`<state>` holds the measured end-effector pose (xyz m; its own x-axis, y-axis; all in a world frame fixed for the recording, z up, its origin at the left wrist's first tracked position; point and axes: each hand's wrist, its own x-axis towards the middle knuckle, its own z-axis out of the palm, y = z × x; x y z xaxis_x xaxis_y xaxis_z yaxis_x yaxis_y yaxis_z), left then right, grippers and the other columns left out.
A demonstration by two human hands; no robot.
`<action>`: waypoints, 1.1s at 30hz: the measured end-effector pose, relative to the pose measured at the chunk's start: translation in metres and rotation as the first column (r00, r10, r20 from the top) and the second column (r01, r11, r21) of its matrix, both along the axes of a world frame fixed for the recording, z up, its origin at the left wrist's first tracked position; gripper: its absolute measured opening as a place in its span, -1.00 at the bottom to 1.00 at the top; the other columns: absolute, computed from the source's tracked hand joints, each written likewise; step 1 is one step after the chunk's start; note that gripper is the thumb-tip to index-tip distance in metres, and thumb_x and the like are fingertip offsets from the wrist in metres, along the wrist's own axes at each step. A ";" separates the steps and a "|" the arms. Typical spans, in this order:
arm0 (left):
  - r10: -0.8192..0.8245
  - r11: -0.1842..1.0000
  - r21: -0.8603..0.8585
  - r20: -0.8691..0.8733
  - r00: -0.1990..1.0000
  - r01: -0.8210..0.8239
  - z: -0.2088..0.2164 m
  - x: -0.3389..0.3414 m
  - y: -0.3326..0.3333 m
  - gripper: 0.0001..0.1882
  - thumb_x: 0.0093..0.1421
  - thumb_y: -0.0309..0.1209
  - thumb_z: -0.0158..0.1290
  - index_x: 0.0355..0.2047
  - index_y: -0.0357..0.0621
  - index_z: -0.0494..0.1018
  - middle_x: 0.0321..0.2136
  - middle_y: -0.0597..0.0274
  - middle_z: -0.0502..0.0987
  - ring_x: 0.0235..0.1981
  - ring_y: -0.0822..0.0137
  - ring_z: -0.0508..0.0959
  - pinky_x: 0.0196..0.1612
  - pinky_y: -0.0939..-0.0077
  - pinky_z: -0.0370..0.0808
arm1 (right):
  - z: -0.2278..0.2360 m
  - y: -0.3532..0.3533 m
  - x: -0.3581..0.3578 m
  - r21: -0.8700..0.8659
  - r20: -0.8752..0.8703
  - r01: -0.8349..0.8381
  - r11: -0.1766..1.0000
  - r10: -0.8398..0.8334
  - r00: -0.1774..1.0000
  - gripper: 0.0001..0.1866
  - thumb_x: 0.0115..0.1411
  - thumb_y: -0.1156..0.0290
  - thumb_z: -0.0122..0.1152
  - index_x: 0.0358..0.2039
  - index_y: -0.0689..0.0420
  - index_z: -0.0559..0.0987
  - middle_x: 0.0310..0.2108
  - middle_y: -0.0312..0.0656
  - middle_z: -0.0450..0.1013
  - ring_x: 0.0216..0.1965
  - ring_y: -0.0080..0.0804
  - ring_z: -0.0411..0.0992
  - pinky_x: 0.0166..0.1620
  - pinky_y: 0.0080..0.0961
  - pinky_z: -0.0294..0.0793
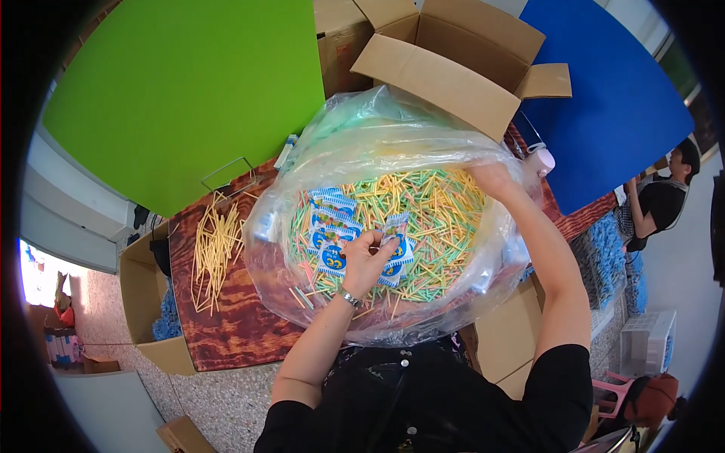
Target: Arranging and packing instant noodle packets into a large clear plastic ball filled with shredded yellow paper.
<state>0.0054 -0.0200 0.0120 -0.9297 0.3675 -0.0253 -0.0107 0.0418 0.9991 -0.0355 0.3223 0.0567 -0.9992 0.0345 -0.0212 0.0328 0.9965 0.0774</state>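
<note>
A large clear plastic bag (340,162) lies wide open on the table, full of thin pastel sticks (434,204) in yellow, green and pink. Several small blue-and-white packets (332,230) rest on the sticks. Over them, my left hand (366,260) pinches one blue-and-white packet (396,225) between thumb and fingers. At the bag's far right rim, my right hand (491,179) grips the plastic; its fingertips are partly hidden by the folds.
Loose pale yellow sticks (215,257) are piled on the red-brown table (242,332). Behind the bag stands an open cardboard box (453,75), between a green panel (189,90) and a blue panel (604,106). A pinkish-white cup-like object (540,161) is near my right arm. Another person (661,200) is at far right.
</note>
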 end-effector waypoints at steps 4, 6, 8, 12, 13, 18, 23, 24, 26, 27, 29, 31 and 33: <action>-0.024 1.000 -0.001 -0.010 1.000 0.024 0.004 0.001 -0.001 -0.76 0.10 -0.33 0.25 -0.47 -0.24 0.47 -0.62 0.44 0.43 -0.59 0.68 0.33 -0.56 0.72 0.28 | -0.006 0.011 0.004 0.103 0.081 0.064 0.993 -0.072 0.994 -0.71 0.20 0.33 -0.04 -0.14 0.09 0.57 -0.11 0.01 0.50 -0.10 0.03 0.46 -0.11 -0.06 0.44; -0.045 0.999 0.015 0.021 0.999 0.045 -0.002 0.001 -0.002 -0.79 0.12 -0.35 0.23 -0.43 -0.24 0.49 -0.59 0.44 0.45 -0.57 0.67 0.36 -0.52 0.72 0.31 | -0.001 0.007 0.006 0.100 0.132 0.047 0.994 -0.060 0.989 -0.71 0.27 0.26 -0.04 -0.18 0.14 0.57 -0.21 -0.06 0.54 -0.22 -0.15 0.52 -0.21 -0.23 0.48; -0.056 0.998 0.029 0.055 0.997 0.054 -0.003 0.001 -0.003 -0.81 0.14 -0.37 0.21 -0.40 -0.24 0.50 -0.56 0.44 0.48 -0.55 0.67 0.38 -0.49 0.73 0.34 | 0.006 -0.009 0.019 -0.375 0.209 0.153 0.914 -0.078 0.975 -0.69 0.31 0.20 -0.05 -0.20 0.14 0.56 -0.28 -0.16 0.53 -0.29 -0.30 0.50 -0.25 -0.36 0.47; -0.185 0.904 0.421 0.222 0.957 0.077 0.007 0.001 0.010 -0.79 0.21 -0.51 0.09 -0.13 -0.23 0.49 -0.28 0.31 0.59 -0.31 0.56 0.54 -0.23 0.62 0.49 | 0.025 -0.077 0.062 -0.919 0.350 0.315 0.239 0.125 0.928 -0.67 0.37 0.08 -0.09 -0.25 0.07 0.51 -0.48 -0.43 0.39 -0.42 -0.68 0.36 -0.35 -0.67 0.36; -0.221 0.875 0.474 0.206 0.953 0.100 0.011 0.000 0.011 -0.72 0.22 -0.54 0.06 -0.04 -0.24 0.47 -0.20 0.28 0.59 -0.25 0.52 0.56 -0.17 0.58 0.52 | 0.029 -0.095 0.072 -0.896 0.438 0.409 0.173 0.195 0.877 -0.70 0.37 0.11 -0.08 -0.26 0.05 0.49 -0.50 -0.42 0.37 -0.45 -0.67 0.35 -0.37 -0.67 0.35; -0.412 0.856 0.393 0.130 0.902 0.334 0.025 -0.002 0.016 -0.74 0.19 -0.48 0.13 -0.10 -0.25 0.47 -0.29 0.33 0.58 -0.27 0.58 0.52 -0.20 0.64 0.48 | 0.006 -0.121 0.084 -0.821 0.475 0.570 -0.014 0.535 0.699 -0.74 0.39 0.17 -0.11 -0.14 0.07 0.43 -0.49 -0.41 0.34 -0.51 -0.69 0.29 -0.45 -0.72 0.31; -0.047 0.983 0.170 -0.119 0.992 0.067 0.023 -0.003 -0.010 -0.77 0.13 -0.50 0.19 -0.18 -0.23 0.51 -0.39 0.38 0.56 -0.44 0.61 0.51 -0.40 0.67 0.45 | 0.056 -0.121 0.088 -0.914 0.387 0.290 0.283 0.401 0.830 -0.74 0.40 0.22 -0.12 -0.27 0.15 0.40 -0.48 -0.36 0.36 -0.50 -0.63 0.37 -0.43 -0.63 0.40; 0.014 1.000 0.024 -0.231 0.973 -0.009 0.023 0.000 -0.018 -0.82 0.12 -0.49 0.21 -0.26 -0.23 0.50 -0.47 0.36 0.55 -0.50 0.61 0.49 -0.46 0.67 0.42 | 0.086 -0.127 0.085 -0.881 0.368 0.205 0.426 0.348 0.862 -0.77 0.38 0.25 -0.09 -0.27 0.16 0.39 -0.44 -0.28 0.39 -0.45 -0.51 0.42 -0.40 -0.55 0.43; 0.082 0.990 -0.077 -0.361 0.929 -0.117 0.019 0.004 -0.021 -0.81 0.06 -0.46 0.26 -0.43 -0.23 0.45 -0.66 0.30 0.48 -0.63 0.58 0.45 -0.57 0.65 0.35 | 0.111 -0.133 0.081 -0.820 0.335 0.124 0.559 0.293 0.895 -0.79 0.37 0.28 -0.06 -0.27 0.17 0.38 -0.40 -0.21 0.43 -0.41 -0.39 0.48 -0.37 -0.46 0.46; 0.082 0.990 -0.076 -0.361 0.929 -0.117 0.016 0.005 -0.020 -0.81 0.06 -0.46 0.26 -0.43 -0.23 0.45 -0.66 0.30 0.48 -0.63 0.58 0.45 -0.57 0.65 0.35 | 0.115 -0.135 0.081 -0.759 0.178 -0.147 0.634 0.420 0.890 -0.82 0.34 0.31 -0.02 -0.25 0.18 0.37 -0.39 -0.13 0.43 -0.38 -0.24 0.48 -0.35 -0.36 0.47; 0.105 0.981 -0.093 -0.476 0.873 -0.169 0.013 0.008 -0.019 -0.80 0.04 -0.46 0.28 -0.42 -0.24 0.46 -0.67 0.33 0.48 -0.66 0.58 0.45 -0.59 0.65 0.35 | 0.122 -0.140 0.078 -0.636 0.040 -0.407 0.655 0.555 0.831 -0.83 0.31 0.35 0.01 -0.24 0.19 0.37 -0.38 -0.04 0.43 -0.34 -0.09 0.48 -0.32 -0.27 0.47; 0.097 0.984 -0.082 -0.486 0.869 -0.156 0.010 0.007 -0.020 -0.80 0.03 -0.47 0.29 -0.42 -0.24 0.46 -0.67 0.32 0.49 -0.66 0.58 0.45 -0.60 0.64 0.36 | 0.128 -0.148 0.073 -0.502 0.084 -0.467 0.728 0.579 0.811 -0.84 0.23 0.40 0.08 -0.25 0.19 0.36 -0.37 0.03 0.42 -0.32 0.08 0.45 -0.27 -0.15 0.44; 0.088 0.988 -0.069 -0.496 0.864 -0.140 0.010 0.007 -0.020 -0.79 0.02 -0.47 0.29 -0.42 -0.24 0.47 -0.67 0.31 0.49 -0.66 0.58 0.46 -0.60 0.64 0.37 | 0.134 -0.154 0.069 -0.414 0.127 -0.471 0.779 0.562 0.817 -0.86 0.21 0.41 0.06 -0.28 0.20 0.37 -0.38 0.01 0.43 -0.31 0.06 0.47 -0.28 -0.14 0.45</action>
<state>0.0119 -0.0403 0.0224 -0.8667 0.2782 0.4139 0.4685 0.1696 0.8670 0.0334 0.1681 0.1909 -0.8259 -0.5406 -0.1602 -0.4684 0.8160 -0.3388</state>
